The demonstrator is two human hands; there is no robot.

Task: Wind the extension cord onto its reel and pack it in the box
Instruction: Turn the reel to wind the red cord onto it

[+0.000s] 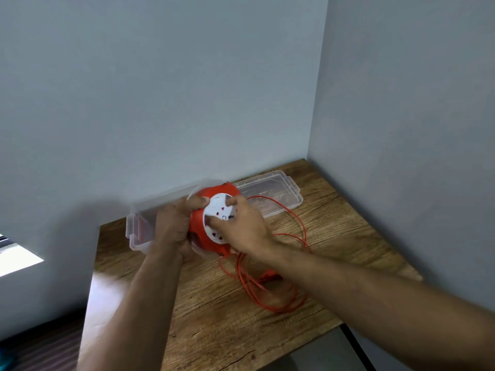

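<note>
An orange cord reel [200, 223] with a white socket face is held above the wooden table [214, 317], tilted toward me. My left hand [171, 223] grips its left rim and back. My right hand [241, 226] lies on the white face with fingers pressed on it. Loose orange cord [267, 290] hangs from the reel's underside and lies in loops on the table, with its orange plug [270, 277] among them. The clear plastic box [135, 231] stands behind the reel by the wall, partly hidden by my hands.
The box's clear lid [278, 194] lies flat at the back right of the table. Grey walls close the table in at the back and right. The table's left and front edges drop to the floor.
</note>
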